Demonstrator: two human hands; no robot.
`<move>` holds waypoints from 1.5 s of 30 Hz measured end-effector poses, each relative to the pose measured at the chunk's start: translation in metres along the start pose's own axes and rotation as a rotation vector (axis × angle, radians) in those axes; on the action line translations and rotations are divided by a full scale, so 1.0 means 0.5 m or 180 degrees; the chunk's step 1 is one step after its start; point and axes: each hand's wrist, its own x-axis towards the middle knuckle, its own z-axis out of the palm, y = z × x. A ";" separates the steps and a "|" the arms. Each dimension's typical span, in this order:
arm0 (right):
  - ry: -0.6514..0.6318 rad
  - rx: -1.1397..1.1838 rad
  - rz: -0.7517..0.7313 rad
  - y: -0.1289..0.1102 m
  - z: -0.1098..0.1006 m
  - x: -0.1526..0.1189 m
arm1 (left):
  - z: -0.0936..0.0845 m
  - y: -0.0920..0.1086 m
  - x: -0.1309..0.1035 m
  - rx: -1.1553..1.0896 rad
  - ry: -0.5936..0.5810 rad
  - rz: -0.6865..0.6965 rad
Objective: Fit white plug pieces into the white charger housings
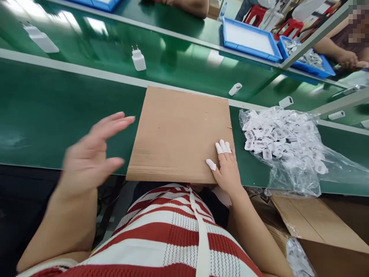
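A flat sheet of brown cardboard lies on the green bench in front of me, its near edge at the bench edge. My right hand rests flat on its near right corner, with white finger cots on the thumb and several fingers. Left of the cardboard, my left hand is raised, somewhat blurred, its thumb and fingers apart with nothing between them. To the right of my right hand, a clear plastic bag spills over with small white plastic housings.
Beyond a pale rail, a green belt carries a white plug charger, another charger and small white housings. A blue tray stands across it near co-workers' arms. An open carton sits below the bench at right.
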 end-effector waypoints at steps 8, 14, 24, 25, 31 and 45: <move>-0.0129 -0.0141 0.0028 -0.004 -0.016 -0.007 | 0.127 -0.051 -0.020 0.0984 -0.1318 0.0325; -0.0093 -0.0159 0.0082 -0.010 -0.023 -0.009 | 0.071 -0.082 -0.074 0.1034 -0.0975 -0.0061; 0.0226 -0.0002 0.0170 -0.025 -0.031 -0.017 | 0.067 -0.072 -0.062 0.0876 -0.0626 0.0117; 0.0284 -0.0007 0.0171 -0.026 -0.031 -0.018 | 0.066 -0.072 -0.062 0.0864 -0.0601 0.0147; 0.0593 -0.0007 0.0084 -0.025 -0.028 -0.022 | 0.065 -0.073 -0.063 0.0790 -0.0602 0.0032; 0.0566 -0.0196 0.0154 -0.032 -0.036 -0.020 | 0.066 -0.071 -0.063 0.0573 -0.0410 -0.0476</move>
